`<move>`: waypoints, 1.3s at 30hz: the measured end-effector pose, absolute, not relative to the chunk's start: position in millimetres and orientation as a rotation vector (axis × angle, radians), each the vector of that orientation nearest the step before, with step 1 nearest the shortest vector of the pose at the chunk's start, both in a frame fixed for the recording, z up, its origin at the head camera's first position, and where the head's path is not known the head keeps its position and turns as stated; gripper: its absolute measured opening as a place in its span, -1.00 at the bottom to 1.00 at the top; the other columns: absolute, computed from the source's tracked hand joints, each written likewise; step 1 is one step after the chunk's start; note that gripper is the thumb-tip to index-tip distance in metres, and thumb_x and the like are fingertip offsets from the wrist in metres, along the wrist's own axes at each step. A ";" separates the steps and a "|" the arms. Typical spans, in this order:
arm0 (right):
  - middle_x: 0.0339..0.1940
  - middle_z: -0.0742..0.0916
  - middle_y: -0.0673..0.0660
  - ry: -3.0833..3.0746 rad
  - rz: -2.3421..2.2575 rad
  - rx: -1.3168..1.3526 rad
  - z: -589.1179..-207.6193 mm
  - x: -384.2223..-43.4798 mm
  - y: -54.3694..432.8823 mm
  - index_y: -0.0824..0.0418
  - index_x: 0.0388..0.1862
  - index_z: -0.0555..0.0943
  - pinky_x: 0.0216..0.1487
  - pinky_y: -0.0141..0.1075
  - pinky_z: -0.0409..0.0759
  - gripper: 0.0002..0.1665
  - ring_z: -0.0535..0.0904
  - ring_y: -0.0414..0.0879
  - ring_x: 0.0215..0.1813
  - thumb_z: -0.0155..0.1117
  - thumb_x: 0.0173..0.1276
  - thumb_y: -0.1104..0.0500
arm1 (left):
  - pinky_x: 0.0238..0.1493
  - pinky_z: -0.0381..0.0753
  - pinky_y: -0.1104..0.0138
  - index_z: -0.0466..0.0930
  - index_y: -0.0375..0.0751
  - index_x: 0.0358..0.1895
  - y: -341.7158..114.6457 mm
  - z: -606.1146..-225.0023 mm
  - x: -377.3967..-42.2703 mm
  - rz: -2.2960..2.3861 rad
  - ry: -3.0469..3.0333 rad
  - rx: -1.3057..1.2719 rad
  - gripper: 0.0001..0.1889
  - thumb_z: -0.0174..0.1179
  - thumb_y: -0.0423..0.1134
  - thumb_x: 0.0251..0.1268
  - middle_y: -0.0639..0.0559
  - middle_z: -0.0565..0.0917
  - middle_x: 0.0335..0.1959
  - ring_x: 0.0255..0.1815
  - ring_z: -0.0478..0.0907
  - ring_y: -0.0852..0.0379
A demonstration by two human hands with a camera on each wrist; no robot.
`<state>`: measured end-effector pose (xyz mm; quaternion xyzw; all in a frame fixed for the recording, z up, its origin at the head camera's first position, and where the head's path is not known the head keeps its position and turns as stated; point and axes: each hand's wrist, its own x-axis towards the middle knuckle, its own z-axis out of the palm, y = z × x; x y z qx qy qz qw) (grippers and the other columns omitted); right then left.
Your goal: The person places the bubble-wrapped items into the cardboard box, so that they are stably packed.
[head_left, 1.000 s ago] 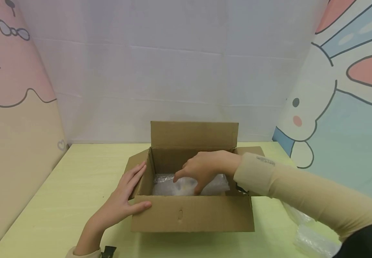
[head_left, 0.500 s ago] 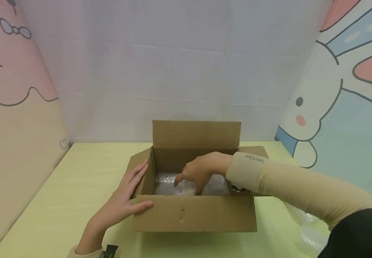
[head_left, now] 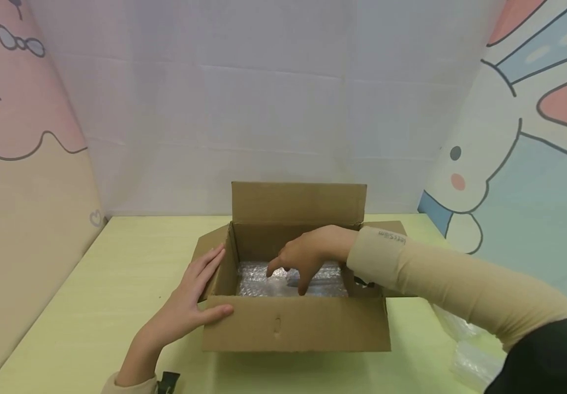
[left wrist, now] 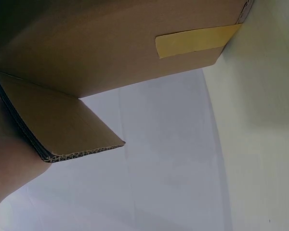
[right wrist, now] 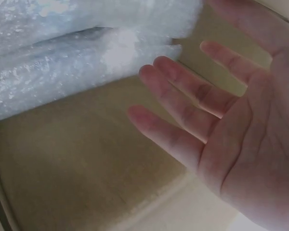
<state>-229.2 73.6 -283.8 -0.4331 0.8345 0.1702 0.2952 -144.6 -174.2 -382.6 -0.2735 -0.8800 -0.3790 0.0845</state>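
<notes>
An uncovered cardboard box (head_left: 297, 324) stands on the table with its flaps folded out. Inside it lie bubble-wrapped items (head_left: 258, 276), also seen as bubble wrap (right wrist: 62, 57) in the right wrist view; their contents cannot be made out. My right hand (head_left: 313, 254) reaches in over them. In the right wrist view its fingers (right wrist: 183, 110) are spread and hold nothing. My left hand (head_left: 187, 301) rests at the box's left front corner, straight fingers along the left side flap and thumb on the front flap. The left wrist view shows that flap (left wrist: 62, 115) in front of part of the hand.
Loose bubble wrap (head_left: 475, 364) lies on the yellow table (head_left: 91, 301) to the right of the box, partly behind my right sleeve. A white sheet (head_left: 214, 109) hangs behind the table, with cartoon-printed panels at both sides.
Under my right hand, the pale wrapped surface looks different: more crinkled bubble wrap and a dark patch now show. My right hand has shifted only slightly; my left hand keeps its place.
</notes>
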 end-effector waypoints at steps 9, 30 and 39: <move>0.39 0.49 -0.06 2.311 0.311 -1.207 -250.6 -221.5 97.3 -0.21 0.45 0.28 0.31 -0.07 0.43 -0.21 0.42 -0.13 0.37 0.36 0.27 -0.05 | 0.22 0.20 -0.36 -0.05 -0.10 0.56 -173.1 -383.0 -144.6 -1.143 -2.621 -0.817 0.02 0.40 -0.09 0.08 -0.05 0.02 0.57 0.51 -0.05 -0.20; 0.05 0.68 -0.05 2.809 -0.436 -1.217 -216.0 -209.3 224.5 0.04 0.33 0.45 0.06 -0.09 0.58 -0.43 0.61 -0.13 0.08 0.29 0.35 0.14 | 0.21 0.25 -0.34 -0.05 -0.12 0.56 -180.7 -382.2 -144.4 -1.067 -2.640 -0.818 0.01 0.39 -0.06 0.09 -0.07 0.03 0.56 0.50 -0.01 -0.21; -0.04 0.73 -0.01 3.082 -0.494 -1.202 -241.1 -205.9 282.1 0.15 0.29 0.48 -0.06 -0.17 0.65 -0.39 0.63 -0.27 -0.07 0.36 0.25 0.29 | 0.21 0.25 -0.34 -0.04 -0.14 0.56 -179.0 -384.3 -145.3 -1.056 -2.650 -0.819 0.03 0.39 -0.02 0.08 -0.07 0.03 0.56 0.51 0.00 -0.22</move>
